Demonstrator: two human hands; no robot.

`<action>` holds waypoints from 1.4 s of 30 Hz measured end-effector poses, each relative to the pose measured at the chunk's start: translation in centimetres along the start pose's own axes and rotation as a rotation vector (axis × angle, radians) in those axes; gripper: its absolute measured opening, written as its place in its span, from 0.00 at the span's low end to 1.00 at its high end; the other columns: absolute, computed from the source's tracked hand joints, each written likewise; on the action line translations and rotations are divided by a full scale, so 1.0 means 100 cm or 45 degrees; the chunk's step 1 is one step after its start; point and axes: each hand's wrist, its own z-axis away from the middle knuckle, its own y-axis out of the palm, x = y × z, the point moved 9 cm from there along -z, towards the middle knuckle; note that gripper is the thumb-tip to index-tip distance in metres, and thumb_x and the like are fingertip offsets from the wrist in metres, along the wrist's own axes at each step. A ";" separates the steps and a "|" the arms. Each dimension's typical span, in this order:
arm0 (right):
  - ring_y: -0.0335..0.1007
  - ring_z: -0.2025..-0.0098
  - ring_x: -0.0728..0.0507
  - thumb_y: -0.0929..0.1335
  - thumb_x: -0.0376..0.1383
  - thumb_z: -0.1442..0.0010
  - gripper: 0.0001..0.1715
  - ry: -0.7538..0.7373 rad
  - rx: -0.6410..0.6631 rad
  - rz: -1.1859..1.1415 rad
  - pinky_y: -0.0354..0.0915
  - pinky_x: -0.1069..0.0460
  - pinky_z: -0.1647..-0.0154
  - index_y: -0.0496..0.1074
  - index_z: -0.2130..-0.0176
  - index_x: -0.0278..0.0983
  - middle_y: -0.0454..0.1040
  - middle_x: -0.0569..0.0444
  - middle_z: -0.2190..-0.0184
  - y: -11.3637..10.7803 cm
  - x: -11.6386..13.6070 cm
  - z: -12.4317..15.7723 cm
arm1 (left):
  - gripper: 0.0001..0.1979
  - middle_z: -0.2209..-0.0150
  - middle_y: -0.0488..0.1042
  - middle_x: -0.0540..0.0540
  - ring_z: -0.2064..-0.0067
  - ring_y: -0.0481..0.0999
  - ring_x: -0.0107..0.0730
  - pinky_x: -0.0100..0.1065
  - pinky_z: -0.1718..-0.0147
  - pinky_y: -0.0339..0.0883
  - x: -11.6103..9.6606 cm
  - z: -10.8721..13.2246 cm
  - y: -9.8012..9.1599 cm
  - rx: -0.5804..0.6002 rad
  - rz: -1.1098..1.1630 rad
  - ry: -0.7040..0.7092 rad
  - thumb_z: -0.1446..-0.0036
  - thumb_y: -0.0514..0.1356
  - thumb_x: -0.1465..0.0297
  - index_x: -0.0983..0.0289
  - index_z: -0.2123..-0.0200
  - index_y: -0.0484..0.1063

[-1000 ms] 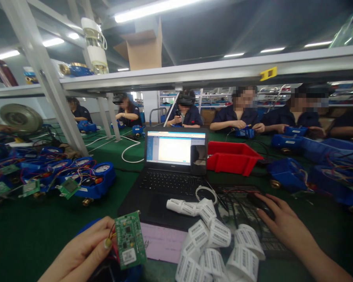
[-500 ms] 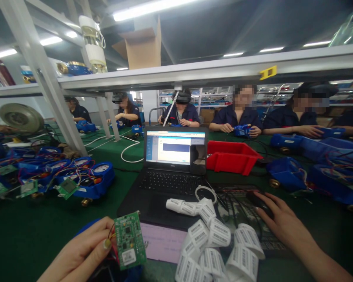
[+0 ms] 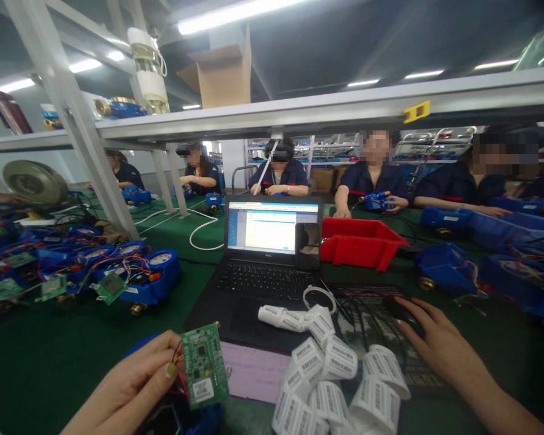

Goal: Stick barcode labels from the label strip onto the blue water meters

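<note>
Circuit board: A green circuit board (image 3: 205, 365), white code sticker near its lower edge, tilts upright above a blue housing (image 3: 206, 421) at the near side of the table (image 3: 72, 356).
Handling: Likely light and stiff, with fragile components and thin wires (image 3: 178, 357); best held by its edges, without tugging the leads.
Left hand: The left hand (image 3: 138, 377) pinches the board's left edge between thumb and fingers, where the wires bunch; the board juts out to the right of the fingertips.
Right hand: Well apart from the board, the right hand (image 3: 439, 341) lies loosely spread over a black mouse (image 3: 405, 315).
Between the hands: Curling barcode labels (image 3: 333, 402) spill beside a pink sheet (image 3: 256, 373).
Laptop: Behind them, a lit laptop (image 3: 263, 281) stands open next to a red bin (image 3: 365, 244).
Far side: Co-workers (image 3: 374, 178) in dark clothing sit over blue units (image 3: 377, 200).
</note>
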 end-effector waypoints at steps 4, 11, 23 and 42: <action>0.62 0.48 0.34 0.54 0.54 0.39 0.35 -0.009 -0.011 -0.015 0.64 0.38 0.46 0.65 0.43 0.39 0.58 0.45 0.45 -0.001 0.000 0.000 | 0.14 0.64 0.72 0.53 0.59 0.71 0.35 0.24 0.62 0.68 -0.002 -0.002 0.001 0.025 0.026 0.006 0.40 0.52 0.61 0.59 0.70 0.74; 0.63 0.49 0.34 0.54 0.53 0.39 0.34 -0.006 -0.006 -0.012 0.65 0.39 0.48 0.65 0.43 0.39 0.58 0.45 0.46 -0.002 0.001 0.000 | 0.16 0.64 0.70 0.54 0.61 0.69 0.35 0.26 0.60 0.68 -0.005 -0.001 0.008 0.125 0.118 -0.018 0.39 0.49 0.60 0.60 0.69 0.72; 0.63 0.51 0.33 0.54 0.53 0.40 0.34 -0.022 -0.036 0.039 0.65 0.38 0.49 0.66 0.44 0.39 0.59 0.44 0.48 -0.005 0.001 0.001 | 0.17 0.67 0.68 0.53 0.64 0.69 0.32 0.25 0.62 0.67 -0.017 -0.007 0.008 0.161 0.107 -0.001 0.38 0.48 0.60 0.62 0.74 0.67; 0.64 0.53 0.30 0.52 0.55 0.40 0.37 -0.014 -0.044 0.058 0.65 0.36 0.53 0.68 0.45 0.37 0.62 0.40 0.50 -0.003 -0.004 0.001 | 0.18 0.64 0.67 0.53 0.62 0.69 0.31 0.25 0.60 0.63 -0.025 -0.006 0.010 0.173 0.229 -0.044 0.36 0.46 0.62 0.64 0.71 0.70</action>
